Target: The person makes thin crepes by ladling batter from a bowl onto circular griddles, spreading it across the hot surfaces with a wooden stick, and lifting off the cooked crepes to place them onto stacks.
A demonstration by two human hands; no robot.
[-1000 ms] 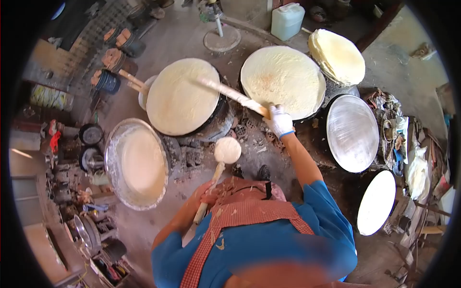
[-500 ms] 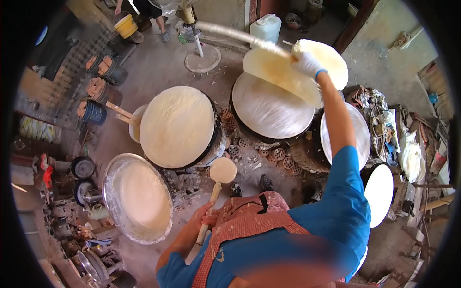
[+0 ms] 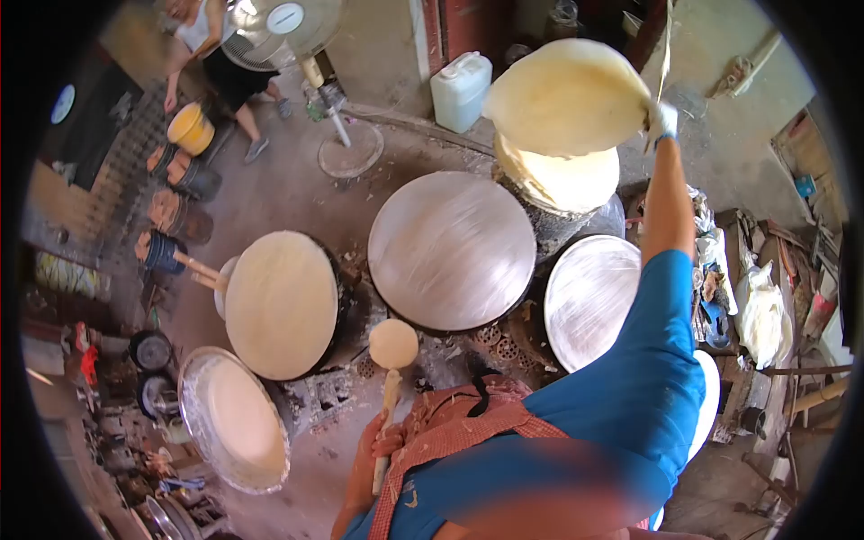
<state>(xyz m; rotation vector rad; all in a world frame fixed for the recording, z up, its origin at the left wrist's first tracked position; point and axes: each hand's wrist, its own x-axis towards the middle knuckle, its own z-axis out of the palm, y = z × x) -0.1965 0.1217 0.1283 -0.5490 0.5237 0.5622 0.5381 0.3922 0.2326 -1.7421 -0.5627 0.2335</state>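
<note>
My left hand (image 3: 387,438) is wrapped round the wooden handle of a ladle (image 3: 393,345), whose round head is coated in batter. My right hand (image 3: 663,121), in a white glove, is raised at the upper right and closed on a long stick (image 3: 667,54). Beside it a large round flatbread (image 3: 569,96) hangs over a stack of flatbreads (image 3: 567,178). The middle griddle (image 3: 452,250) is bare metal. On the left griddle lies a pale round sheet (image 3: 281,306). A wide metal basin (image 3: 236,420) holds batter.
Another bare griddle (image 3: 592,301) is at the right. A fan (image 3: 279,31) and a white jug (image 3: 462,93) stand at the back. Upper left, a person (image 3: 211,54) is near a yellow bucket (image 3: 191,129). Buckets (image 3: 180,214) line the left; cloths and debris (image 3: 765,315) lie far right.
My right hand has lifted the flatbread off the middle griddle and carried it up and right, over the stack. The view has shifted, and more of the other person shows.
</note>
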